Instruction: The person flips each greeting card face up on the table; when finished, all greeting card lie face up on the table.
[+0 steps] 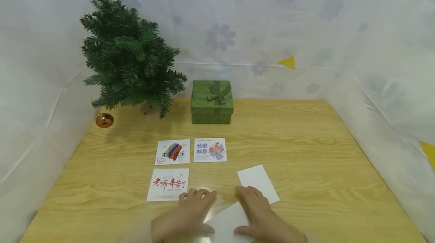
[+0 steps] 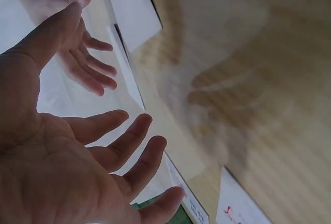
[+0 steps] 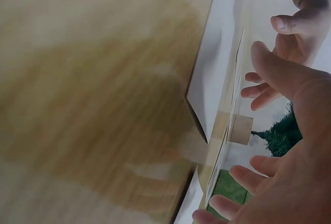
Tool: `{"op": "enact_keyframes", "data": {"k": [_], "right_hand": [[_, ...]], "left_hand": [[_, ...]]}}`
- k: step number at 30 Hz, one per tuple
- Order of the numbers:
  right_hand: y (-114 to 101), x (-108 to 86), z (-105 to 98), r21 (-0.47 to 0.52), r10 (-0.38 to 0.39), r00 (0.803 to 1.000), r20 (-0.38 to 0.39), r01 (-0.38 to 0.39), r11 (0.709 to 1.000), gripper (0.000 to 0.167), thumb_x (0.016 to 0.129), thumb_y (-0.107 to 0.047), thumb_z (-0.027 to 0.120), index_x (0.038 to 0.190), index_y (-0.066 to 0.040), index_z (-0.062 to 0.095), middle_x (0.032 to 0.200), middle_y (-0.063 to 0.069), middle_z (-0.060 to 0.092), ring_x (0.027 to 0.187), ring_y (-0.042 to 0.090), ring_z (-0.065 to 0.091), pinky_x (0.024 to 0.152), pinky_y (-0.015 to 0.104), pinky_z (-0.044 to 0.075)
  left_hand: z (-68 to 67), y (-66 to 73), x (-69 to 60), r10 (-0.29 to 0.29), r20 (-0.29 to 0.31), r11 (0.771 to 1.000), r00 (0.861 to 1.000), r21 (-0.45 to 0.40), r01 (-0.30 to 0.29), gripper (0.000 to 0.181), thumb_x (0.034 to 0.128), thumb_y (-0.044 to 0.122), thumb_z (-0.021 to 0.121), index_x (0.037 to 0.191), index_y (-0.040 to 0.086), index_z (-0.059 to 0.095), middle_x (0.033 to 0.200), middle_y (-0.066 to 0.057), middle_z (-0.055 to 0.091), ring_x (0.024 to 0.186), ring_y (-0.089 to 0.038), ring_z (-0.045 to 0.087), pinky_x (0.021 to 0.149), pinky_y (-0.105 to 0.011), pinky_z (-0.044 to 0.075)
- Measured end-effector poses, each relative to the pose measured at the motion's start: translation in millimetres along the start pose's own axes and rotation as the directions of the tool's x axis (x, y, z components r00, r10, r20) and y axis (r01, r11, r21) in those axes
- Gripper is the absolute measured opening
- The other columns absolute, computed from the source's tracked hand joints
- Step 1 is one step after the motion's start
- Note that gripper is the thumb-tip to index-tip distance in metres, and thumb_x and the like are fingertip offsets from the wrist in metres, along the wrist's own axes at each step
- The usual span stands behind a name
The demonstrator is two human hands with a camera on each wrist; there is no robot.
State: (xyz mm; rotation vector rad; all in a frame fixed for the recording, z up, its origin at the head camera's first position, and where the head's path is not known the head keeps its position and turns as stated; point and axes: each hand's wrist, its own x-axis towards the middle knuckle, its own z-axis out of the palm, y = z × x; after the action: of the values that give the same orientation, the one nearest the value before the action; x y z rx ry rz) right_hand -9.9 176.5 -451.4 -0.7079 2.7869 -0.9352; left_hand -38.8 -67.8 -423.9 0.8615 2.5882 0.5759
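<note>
Standing far left, a green tree (image 1: 129, 54) has a copper ball (image 1: 104, 120) at its left. Nearer and rightward lie a red-lettered card (image 1: 168, 187) and, beyond it, a striped card (image 1: 172, 152). The left hand (image 1: 191, 213), fingers loosely spread, grasps nothing. Next come a flower card (image 1: 207, 152) and, farther, a green box (image 1: 211, 113). A near blank card (image 1: 227, 222) lies between the hands; the right hand (image 1: 259, 214), also relaxed and unladen, has a second blank card (image 1: 261, 182) just beyond.
</note>
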Motion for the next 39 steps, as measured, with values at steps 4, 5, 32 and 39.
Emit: {"op": "enact_keyframes", "data": {"k": [4, 5, 32, 39], "right_hand": [[1.7, -8.2, 4.8, -0.031, -0.053, 0.999, -0.011, 0.052, 0.998, 0.097, 0.060, -0.044, 0.084, 0.134, -0.001, 0.040, 0.133, 0.015, 0.047, 0.121, 0.050, 0.039, 0.088, 0.070, 0.033], [2.8, -9.8, 5.6, -0.040, -0.070, 0.998, -0.010, 0.069, 0.997, 0.098, 0.059, -0.046, 0.083, 0.134, -0.001, 0.039, 0.133, 0.016, 0.047, 0.120, 0.051, 0.039, 0.087, 0.070, 0.033], [2.7, -19.3, 12.2, -0.134, -0.145, 0.989, 0.030, 0.148, 0.980, 0.097, 0.066, -0.065, 0.073, 0.139, -0.012, 0.037, 0.133, 0.016, 0.045, 0.112, 0.040, 0.043, 0.077, 0.052, 0.041], [0.3, -20.2, 9.3, -0.082, -0.159, 0.986, 0.045, 0.163, 0.983, 0.093, 0.070, -0.063, 0.071, 0.141, -0.015, 0.036, 0.132, 0.017, 0.046, 0.096, 0.007, 0.039, 0.070, 0.028, 0.029]], "left_hand": [[6.9, 2.3, -6.2, 0.003, 0.023, 1.000, 1.000, 0.011, -0.003, 0.088, 0.0636, 0.047, 0.078, 0.137, 0.010, 0.045, 0.128, -0.008, 0.051, 0.108, -0.030, 0.044, 0.082, -0.048, 0.036], [8.3, 2.7, -7.2, 0.003, 0.029, 1.000, 1.000, 0.004, -0.004, 0.088, 0.0633, 0.045, 0.078, 0.137, 0.010, 0.045, 0.128, -0.008, 0.051, 0.109, -0.029, 0.044, 0.083, -0.048, 0.035], [28.6, -2.9, -7.8, 0.069, -0.068, 0.997, 0.995, 0.047, -0.066, 0.063, 0.0674, 0.031, 0.080, 0.126, 0.030, 0.059, 0.119, 0.000, 0.046, 0.103, -0.020, 0.039, 0.086, -0.045, 0.030], [21.8, 0.9, -10.7, 0.062, -0.042, 0.998, 0.997, 0.030, -0.060, 0.060, 0.0715, 0.027, 0.078, 0.128, 0.030, 0.058, 0.121, 0.001, 0.045, 0.105, -0.022, 0.038, 0.086, -0.045, 0.030]]}}
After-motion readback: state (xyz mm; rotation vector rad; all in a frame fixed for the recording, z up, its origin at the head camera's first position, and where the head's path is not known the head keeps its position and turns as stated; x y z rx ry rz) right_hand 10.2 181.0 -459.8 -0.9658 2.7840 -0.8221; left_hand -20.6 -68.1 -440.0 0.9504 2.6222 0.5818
